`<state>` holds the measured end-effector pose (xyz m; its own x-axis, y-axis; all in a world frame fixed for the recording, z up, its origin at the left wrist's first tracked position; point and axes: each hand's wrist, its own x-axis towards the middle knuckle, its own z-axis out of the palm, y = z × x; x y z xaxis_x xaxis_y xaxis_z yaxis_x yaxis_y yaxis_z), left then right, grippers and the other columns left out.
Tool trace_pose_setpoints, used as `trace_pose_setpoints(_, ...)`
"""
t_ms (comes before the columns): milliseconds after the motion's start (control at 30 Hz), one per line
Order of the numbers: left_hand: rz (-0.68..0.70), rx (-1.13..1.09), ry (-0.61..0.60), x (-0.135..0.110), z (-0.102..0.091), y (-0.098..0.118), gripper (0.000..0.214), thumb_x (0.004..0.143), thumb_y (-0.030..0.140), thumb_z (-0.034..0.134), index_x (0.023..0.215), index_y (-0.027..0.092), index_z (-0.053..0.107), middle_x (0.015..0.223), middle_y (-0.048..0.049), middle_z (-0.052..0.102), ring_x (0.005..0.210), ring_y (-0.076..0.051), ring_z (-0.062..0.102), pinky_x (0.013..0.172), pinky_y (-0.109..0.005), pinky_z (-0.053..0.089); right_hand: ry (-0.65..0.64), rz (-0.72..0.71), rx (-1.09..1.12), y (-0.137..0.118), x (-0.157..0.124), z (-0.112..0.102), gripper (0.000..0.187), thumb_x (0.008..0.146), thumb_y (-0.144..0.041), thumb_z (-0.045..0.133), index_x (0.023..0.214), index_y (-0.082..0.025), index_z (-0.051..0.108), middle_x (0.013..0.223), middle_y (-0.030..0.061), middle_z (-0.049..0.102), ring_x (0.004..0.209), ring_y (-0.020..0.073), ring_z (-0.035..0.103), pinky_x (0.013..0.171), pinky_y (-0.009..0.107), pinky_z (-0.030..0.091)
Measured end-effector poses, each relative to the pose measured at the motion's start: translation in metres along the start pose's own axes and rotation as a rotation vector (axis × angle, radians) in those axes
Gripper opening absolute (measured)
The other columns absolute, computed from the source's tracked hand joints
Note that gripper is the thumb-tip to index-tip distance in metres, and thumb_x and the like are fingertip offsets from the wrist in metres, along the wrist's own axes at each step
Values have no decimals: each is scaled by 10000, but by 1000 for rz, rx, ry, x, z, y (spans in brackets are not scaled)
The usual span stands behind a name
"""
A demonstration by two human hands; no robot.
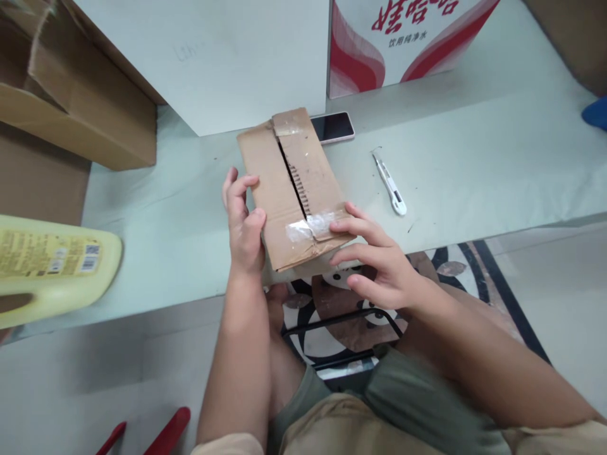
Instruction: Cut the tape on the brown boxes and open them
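Observation:
A small cardboard box (308, 164) lies turned at an angle near the table's front edge. A dark slit runs between its top flaps, and clear tape (310, 226) crosses the near end, with more at the far end. Along the box's left side, my left hand (244, 221) grips the edge with thumb and curled fingers. My right hand (379, 259) is at the near right corner, fingers apart, a fingertip on or just over the tape. To the right of the box lies a white utility knife (389, 184), its tip pointing away from me.
A phone (334, 127) lies partly behind the box. Behind stand a white panel or box (227, 57) and a red-and-white water carton (408, 44). Open cardboard boxes (109, 126) and a yellow jug (102, 272) are at the left. A blue object (596, 114) shows at the right edge.

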<state>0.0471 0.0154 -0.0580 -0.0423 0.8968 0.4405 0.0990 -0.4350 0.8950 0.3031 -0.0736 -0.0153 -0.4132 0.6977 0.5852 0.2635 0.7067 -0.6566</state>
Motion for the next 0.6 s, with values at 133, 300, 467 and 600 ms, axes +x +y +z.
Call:
trace_pose_setpoints(133,-47,-62,6,1,3,3,592,764,692,756,1242,362,640,1534,-23,486,1560,-336,343,1297,-495,316,81,14,57,-5,-1,4,123,937,-285,629,1025,-250,708,1395,90,674,1381,279,619,1306,563,369)
trace_pose_setpoints(300,-103,-208,22,1,7,17,494,771,591,782,1193,360,669,1247,-13,645,1202,-239,622,1038,-371,549,603,252,92,6,-7,-13,172,985,-300,530,980,-303,702,1095,53,725,1163,247,711,1000,488,622)
trace_pose_setpoints(467,-127,-227,32,1,6,23,472,754,552,801,1169,351,695,1249,-5,650,1163,-210,615,1001,-322,535,298,818,-547,41,-15,-32,396,884,-409,599,1207,-230,740,1391,195,618,1361,419,567,1095,661,477)
trace_pose_setpoints(600,-114,-189,38,0,6,20,511,769,582,778,1196,325,665,1263,-22,637,1229,-237,595,1067,-363,516,-118,994,-784,45,-17,-29,587,919,-523,533,1415,-235,654,1552,201,546,1488,529,397,1110,771,368)
